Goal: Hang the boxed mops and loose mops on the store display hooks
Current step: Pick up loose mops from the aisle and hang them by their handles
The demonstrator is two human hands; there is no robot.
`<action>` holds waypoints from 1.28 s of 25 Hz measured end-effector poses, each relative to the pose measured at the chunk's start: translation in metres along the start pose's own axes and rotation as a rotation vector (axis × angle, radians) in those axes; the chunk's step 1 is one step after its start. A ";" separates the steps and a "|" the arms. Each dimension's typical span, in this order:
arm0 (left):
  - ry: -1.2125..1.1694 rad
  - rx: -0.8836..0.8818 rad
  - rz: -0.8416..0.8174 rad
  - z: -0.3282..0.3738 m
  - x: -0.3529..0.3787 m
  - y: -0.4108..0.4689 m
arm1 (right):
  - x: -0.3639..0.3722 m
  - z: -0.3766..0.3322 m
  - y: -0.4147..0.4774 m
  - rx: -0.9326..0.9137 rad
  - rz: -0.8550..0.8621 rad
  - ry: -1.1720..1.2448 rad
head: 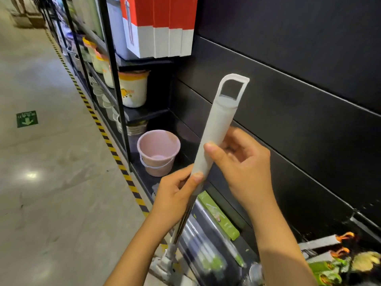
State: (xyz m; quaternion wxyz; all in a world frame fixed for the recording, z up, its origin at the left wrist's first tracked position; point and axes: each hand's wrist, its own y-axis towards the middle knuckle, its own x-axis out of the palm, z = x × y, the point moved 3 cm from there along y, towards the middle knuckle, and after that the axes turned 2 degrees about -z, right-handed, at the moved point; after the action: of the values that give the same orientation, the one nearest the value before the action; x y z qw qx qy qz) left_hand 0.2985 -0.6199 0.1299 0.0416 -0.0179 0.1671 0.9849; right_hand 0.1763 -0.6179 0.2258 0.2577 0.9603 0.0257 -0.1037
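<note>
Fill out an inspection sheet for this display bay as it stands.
Surface: black slatted display wall; no hook in view.
Job's things: mop handle held tilted, hanging loop uppermost; red-and-white boxes in a row at upper left.
Clutter: pink bucket on the low shelf; green box and blurred goods lying below.
Hands: left hand grips the bottom of the handle's grey sleeve; right hand holds it higher, thumb across the sleeve.
Cables: nothing seen.
Surroundings: polished floor, yellow-black tape along the shelving, green floor sign.
</note>
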 end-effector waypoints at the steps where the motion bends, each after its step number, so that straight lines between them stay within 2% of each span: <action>1: -0.006 -0.001 -0.020 -0.004 -0.001 0.010 | 0.001 0.004 0.008 -0.004 0.005 -0.018; 5: -0.086 -0.002 -0.130 -0.007 -0.005 0.060 | 0.005 0.012 0.046 -0.067 0.064 -0.182; 10: -0.216 0.003 -0.376 -0.003 -0.002 0.126 | -0.002 0.006 0.089 -0.092 0.281 -0.377; 15: -0.235 0.110 -0.608 0.023 0.009 0.174 | -0.018 -0.022 0.116 -0.225 0.493 -0.532; 19: -0.265 0.183 -0.757 0.067 0.013 0.216 | -0.031 -0.057 0.139 -0.268 0.642 -0.567; 26: -0.302 0.280 -0.956 0.147 0.009 0.268 | -0.045 -0.120 0.179 -0.310 0.707 -0.494; 32: -0.379 0.373 -0.962 0.223 -0.003 0.301 | -0.058 -0.184 0.210 -0.309 0.667 -0.491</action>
State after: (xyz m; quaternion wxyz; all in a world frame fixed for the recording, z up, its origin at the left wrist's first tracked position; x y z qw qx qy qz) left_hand 0.2698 -0.8290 0.4391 0.5190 0.0930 0.3015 0.7944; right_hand 0.1749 -0.7075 0.4961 0.4162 0.8131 -0.3322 -0.2351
